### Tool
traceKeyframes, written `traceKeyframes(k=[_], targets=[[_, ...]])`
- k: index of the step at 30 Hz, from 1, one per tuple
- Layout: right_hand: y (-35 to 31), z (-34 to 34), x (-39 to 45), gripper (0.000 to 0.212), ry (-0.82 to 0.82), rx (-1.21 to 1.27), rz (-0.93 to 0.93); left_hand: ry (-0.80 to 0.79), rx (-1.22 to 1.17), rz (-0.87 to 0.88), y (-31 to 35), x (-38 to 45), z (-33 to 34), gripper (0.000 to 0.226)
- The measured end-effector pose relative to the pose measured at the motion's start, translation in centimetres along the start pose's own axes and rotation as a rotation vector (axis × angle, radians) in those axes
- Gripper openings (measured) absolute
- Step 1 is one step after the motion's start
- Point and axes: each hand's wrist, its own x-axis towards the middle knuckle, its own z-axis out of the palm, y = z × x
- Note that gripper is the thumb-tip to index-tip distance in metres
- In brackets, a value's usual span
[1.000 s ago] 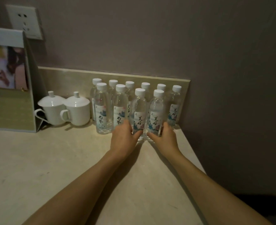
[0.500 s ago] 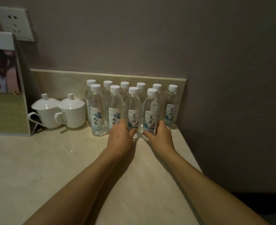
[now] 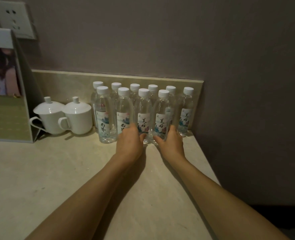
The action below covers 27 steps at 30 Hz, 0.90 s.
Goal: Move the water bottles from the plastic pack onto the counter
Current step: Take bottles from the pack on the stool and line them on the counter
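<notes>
10 water bottles (image 3: 107, 116) stand upright on the bench (image 3: 56, 170) in 2 rows against the backsplash. No plastic pack visible; task looks nearly done. Left hand (image 3: 129, 144) and right hand (image 3: 171, 144) each wrap a front-row bottle base.

The left hand (image 3: 128, 143) covers the lower part of one front bottle (image 3: 124, 108); its fingertips are out of sight behind it. The right hand (image 3: 170, 144) hides the base of the bottle (image 3: 162, 115) beside it. Back-row bottles (image 3: 152, 94) beyond both hands show mostly caps. The picture stand (image 3: 6, 84) far left of the hands is cut by the edge, its photo blurred.
</notes>
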Motion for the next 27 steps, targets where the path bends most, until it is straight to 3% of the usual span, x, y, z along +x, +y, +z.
traceKeyframes(k=[27], targets=[[0.27,0.49,-0.49,0.056,0.058,-0.042,-0.016,-0.036,0.118,0.038,0.14,-0.39,-0.05,0.024]])
